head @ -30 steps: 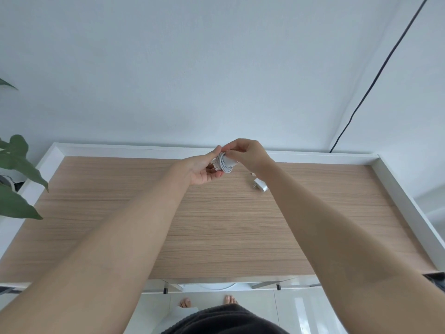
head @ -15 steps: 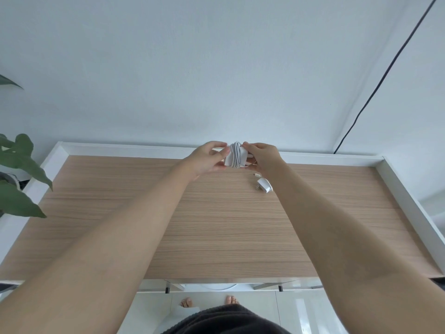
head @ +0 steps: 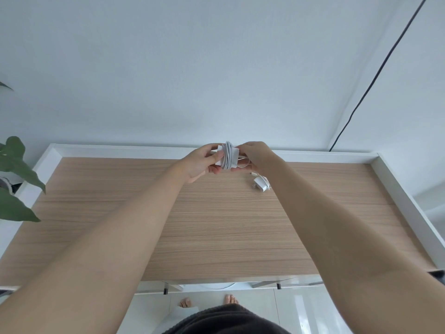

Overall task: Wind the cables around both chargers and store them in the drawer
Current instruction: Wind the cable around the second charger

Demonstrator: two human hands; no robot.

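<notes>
Both hands are meeting above the far edge of the desk (head: pixel 216 225), arms reaching out from the near side. Left hand (head: pixel 202 162) is gripping the white charger (head: pixel 225 156) by its left end — thumb on top, fingers curling underneath. Right hand (head: pixel 256 156) is pinching at the charger's right end, where a short loop of white cable (head: pixel 243 163) is trailing out below the fingers. Cable is sitting in tight turns around the charger's middle (the coils stand proud of the block, top and bottom). Charger is held between the two hands, lifted off the wood, close to the desk's white back rim (head: pixel 120 149).

Second charger (head: pixel 260 184) is lying on the desk surface just below and right of the right hand, beside the right wrist, not touching it — small white plug with its own cable bunched next to it.

Green plant leaves (head: pixel 16 165) are hanging in at the left edge. Black wire (head: pixel 375 75) is running diagonally down the wall at right.
</notes>
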